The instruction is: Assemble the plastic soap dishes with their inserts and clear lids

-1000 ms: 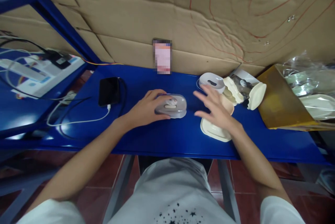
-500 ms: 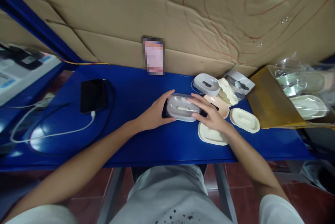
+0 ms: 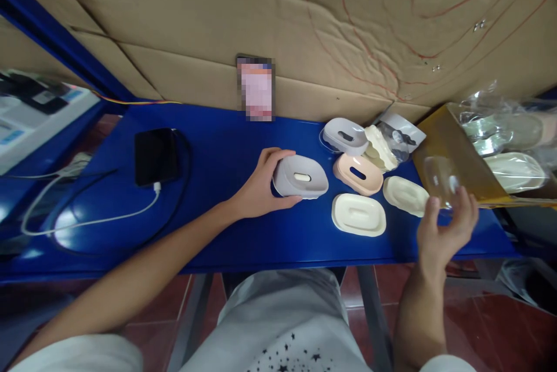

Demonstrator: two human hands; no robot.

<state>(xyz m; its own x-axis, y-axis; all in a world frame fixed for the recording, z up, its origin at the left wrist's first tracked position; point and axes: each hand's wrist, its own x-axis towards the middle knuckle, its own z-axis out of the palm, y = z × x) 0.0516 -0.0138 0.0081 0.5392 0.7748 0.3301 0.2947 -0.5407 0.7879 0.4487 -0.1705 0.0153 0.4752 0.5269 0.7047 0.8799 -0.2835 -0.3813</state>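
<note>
My left hand [image 3: 270, 183] grips the left end of a grey oval dish [image 3: 319, 177] with a slot in its middle, resting on the blue table. Over at the right, my right hand [image 3: 448, 227] holds a clear plastic cover [image 3: 440, 177] between thumb and fingers, in front of the box. Between the hands lie a peach slotted dish [image 3: 369, 177], a cream oval tray [image 3: 359, 215] and a smaller cream tray [image 3: 404, 195]. Behind them are another grey slotted dish [image 3: 343, 134] and a wavy cream piece [image 3: 382, 148].
A cardboard box [image 3: 452, 169] of plastic-wrapped pieces stands at the right. A black device [image 3: 154, 157] with cables lies on the left of the blue table [image 3: 217, 244]. A phone with a blurred screen [image 3: 256, 87] leans against the cardboard at the back.
My right hand has lifted the clear cover off the grey dish and carried it right, towards the box. The peach dish and cream tray are now uncovered. My left hand stays on the grey dish.
</note>
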